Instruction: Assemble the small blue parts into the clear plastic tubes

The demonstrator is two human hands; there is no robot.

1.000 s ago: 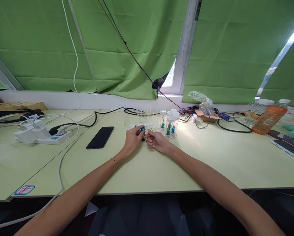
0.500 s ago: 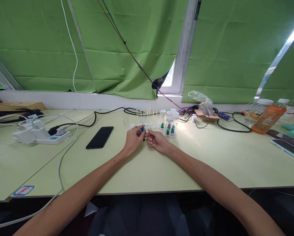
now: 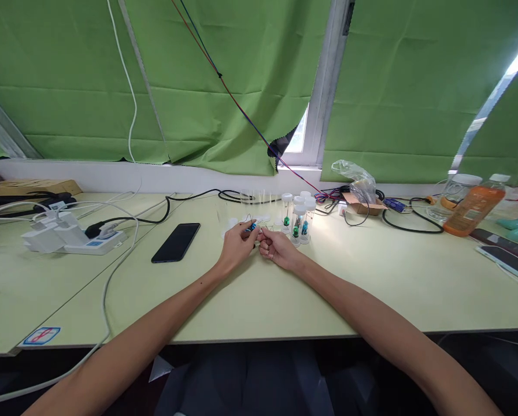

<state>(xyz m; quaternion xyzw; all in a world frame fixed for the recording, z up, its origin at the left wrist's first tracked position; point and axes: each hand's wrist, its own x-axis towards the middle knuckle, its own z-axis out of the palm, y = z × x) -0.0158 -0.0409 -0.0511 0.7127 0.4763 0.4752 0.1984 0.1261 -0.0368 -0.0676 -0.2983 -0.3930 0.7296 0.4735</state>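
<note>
A small blue part [image 3: 251, 226] with thin wire leads is held in the fingertips of my left hand [image 3: 236, 245]. My right hand [image 3: 278, 249] is closed beside it, thumb and forefinger pinched on what looks like a thin wire of that part; the other fingers are curled in. The fingertips of both hands almost meet just above the table. Just right of my right hand stand several transparent capped tubes [image 3: 298, 216], with green or blue wired parts inside some. Behind my hands are open transparent tubes [image 3: 259, 198] and loose white caps, partly hidden.
A black phone [image 3: 176, 242] lies left of my hands. Farther left sits a white power strip [image 3: 94, 242] with plugs and cables. To the right are a small cardboard box [image 3: 362, 205] with a plastic bag, an orange bottle [image 3: 473, 208] and another phone [image 3: 508, 263].
My fingertips have shifted very slightly and drawn a little closer together around the blue part. Everything else stays in place.
</note>
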